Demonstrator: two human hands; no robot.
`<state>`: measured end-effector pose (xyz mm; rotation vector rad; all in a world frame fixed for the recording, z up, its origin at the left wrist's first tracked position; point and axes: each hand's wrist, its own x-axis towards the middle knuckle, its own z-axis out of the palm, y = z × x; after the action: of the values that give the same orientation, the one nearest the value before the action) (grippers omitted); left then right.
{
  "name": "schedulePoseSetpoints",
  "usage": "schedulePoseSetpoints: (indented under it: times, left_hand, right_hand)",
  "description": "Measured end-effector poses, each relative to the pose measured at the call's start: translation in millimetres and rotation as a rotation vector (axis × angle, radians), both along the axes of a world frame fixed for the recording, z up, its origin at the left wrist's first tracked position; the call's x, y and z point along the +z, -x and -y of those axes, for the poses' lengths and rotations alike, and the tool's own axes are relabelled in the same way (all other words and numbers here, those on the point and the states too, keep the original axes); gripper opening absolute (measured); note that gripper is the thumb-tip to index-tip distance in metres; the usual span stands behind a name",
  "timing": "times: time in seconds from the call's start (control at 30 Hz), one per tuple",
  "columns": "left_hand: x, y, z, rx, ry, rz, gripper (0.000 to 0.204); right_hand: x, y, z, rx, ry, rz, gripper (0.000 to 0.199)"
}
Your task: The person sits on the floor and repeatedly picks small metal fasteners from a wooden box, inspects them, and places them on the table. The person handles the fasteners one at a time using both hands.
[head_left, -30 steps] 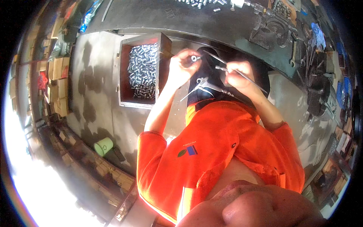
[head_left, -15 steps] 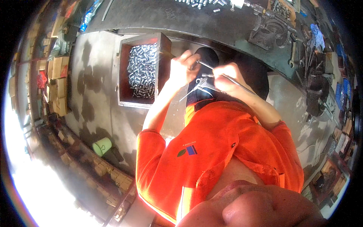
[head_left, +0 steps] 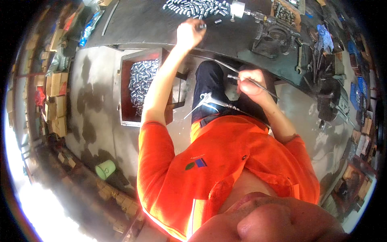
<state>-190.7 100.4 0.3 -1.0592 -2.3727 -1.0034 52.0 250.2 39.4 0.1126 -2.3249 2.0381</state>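
Over the dark workbench, my left hand is closed around a small metal sleeve, just short of a loose pile of shiny metal sleeves. My right hand grips a long thin metal rod that slants above my thighs, apart from the left hand. A short metal piece juts out beside the thumb; whether it is separate from the rod, I cannot tell. A silver air blow gun with a hose lies on my lap.
A red-lined wooden box full of metal sleeves stands below the bench, left of my legs. On the bench are a vise, a box of metal parts and wrenches. A green bucket is on the floor.
My left hand has moved from beside the rod's end forward over the bench, to the sleeve pile. The right hand keeps the rod above my lap. The view has shifted slightly.
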Motion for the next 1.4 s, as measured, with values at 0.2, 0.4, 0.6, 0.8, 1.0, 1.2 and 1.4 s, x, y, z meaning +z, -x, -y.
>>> schedulePoseSetpoints:
  times: [0.2,0.4,0.6,0.8,1.0,1.2,1.4]
  left_hand:
    - [49.6,0.3,-13.6,-0.151,-0.204,0.140,0.026]
    - [59.8,-103.0,40.2,-0.530,-0.205,0.972,0.024]
    - [39.9,-148.7,47.8,-0.482,-0.317,1.194,0.019]
    - [24.8,-160.1,46.2,-0.525,-0.590,1.340,0.013]
    - [35.5,-165.6,49.2,-0.567,-0.626,1.149,0.010]
    - [41.1,-167.6,57.6,-0.536,-0.497,0.977,0.010]
    - [44.2,-172.5,62.6,-0.477,-0.374,0.936,0.011]
  right_hand:
    - [6.6,12.1,5.5,-0.013,-0.263,-0.234,0.018]
    - [11.7,19.8,16.8,0.014,-0.436,-0.455,0.022]
    - [1.9,21.1,27.0,0.001,-0.515,-0.563,0.018]
    - [-17.3,14.0,30.6,-0.044,-0.156,-0.169,0.018]
    - [-27.1,18.5,31.8,0.071,0.351,0.076,0.021]
    - [-9.3,21.5,33.2,0.174,0.816,0.347,0.025]
    - [-11.1,16.9,32.6,0.103,0.650,0.285,0.024]
